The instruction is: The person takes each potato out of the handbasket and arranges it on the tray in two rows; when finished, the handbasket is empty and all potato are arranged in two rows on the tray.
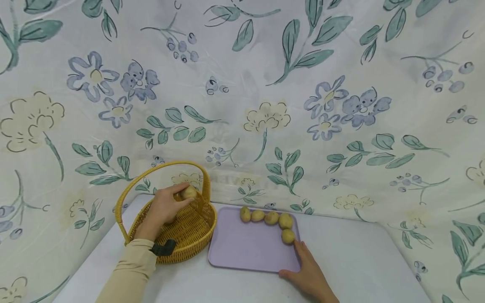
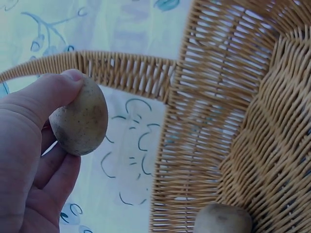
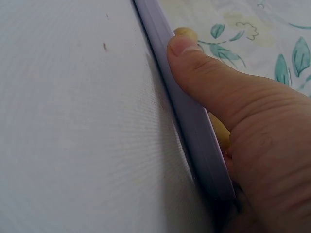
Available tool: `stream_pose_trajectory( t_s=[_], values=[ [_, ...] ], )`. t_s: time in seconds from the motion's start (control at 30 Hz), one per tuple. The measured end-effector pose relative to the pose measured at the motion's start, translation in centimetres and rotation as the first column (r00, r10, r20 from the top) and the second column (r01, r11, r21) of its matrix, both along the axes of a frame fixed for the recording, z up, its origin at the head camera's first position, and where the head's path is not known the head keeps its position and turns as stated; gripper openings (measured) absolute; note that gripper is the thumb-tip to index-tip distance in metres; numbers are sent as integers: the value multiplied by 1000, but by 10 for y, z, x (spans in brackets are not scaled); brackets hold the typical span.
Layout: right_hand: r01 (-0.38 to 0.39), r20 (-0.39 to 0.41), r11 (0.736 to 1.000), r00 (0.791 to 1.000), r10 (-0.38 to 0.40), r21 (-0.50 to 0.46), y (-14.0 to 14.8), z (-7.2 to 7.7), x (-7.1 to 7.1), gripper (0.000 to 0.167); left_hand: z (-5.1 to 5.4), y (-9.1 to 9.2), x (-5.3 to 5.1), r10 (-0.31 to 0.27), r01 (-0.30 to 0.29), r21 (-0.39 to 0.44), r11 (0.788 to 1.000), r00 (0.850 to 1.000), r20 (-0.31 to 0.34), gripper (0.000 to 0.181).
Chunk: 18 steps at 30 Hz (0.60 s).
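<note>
left wrist: left hand [image 2: 24,145] pinches potato [image 2: 81,119] thumb to fingers, roughly end to end on its long axis, by the handle [image 2: 126,73]. head: held potato is over the basket [image 1: 189,251], tray [image 1: 250,248] to its right; right hand [image 1: 308,273], farther off, fingers spread wide on tray's near right corner.

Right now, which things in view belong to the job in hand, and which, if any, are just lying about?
Part of the job:
Oval yellow-brown potato in the left hand
Golden wicker basket with arched handle, holding another potato
Flat lilac rectangular tray bearing five such potatoes, rim touched by the right hand

Just surroundings:
White table
Floral-patterned sheet behind
</note>
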State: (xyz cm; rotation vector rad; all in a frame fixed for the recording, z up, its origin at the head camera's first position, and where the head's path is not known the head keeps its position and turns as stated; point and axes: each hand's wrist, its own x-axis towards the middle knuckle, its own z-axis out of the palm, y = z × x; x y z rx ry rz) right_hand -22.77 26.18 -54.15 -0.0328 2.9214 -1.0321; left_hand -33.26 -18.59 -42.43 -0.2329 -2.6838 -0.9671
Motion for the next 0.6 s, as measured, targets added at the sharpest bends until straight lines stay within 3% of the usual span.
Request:
stream_pose_trajectory(
  t_s=[0.2, 0.43, 0.6],
  values=[
    [-5, 2, 1000, 1000, 5, -1, 0, 0, 0, 121, 3, 7, 5, -16, 16, -1, 1000, 999, -36, 56],
    [-17, -20, 1000, 1000, 16, -12, 0, 4, 2, 118, 2, 20, 8, -98, 100, -2, 995, 976, -194, 53],
    [-13, -10, 1000, 1000, 13, -14, -1, 5, 2, 118, 4, 30, 15, -129, 135, 20, 991, 974, -188, 52]
  ],
)
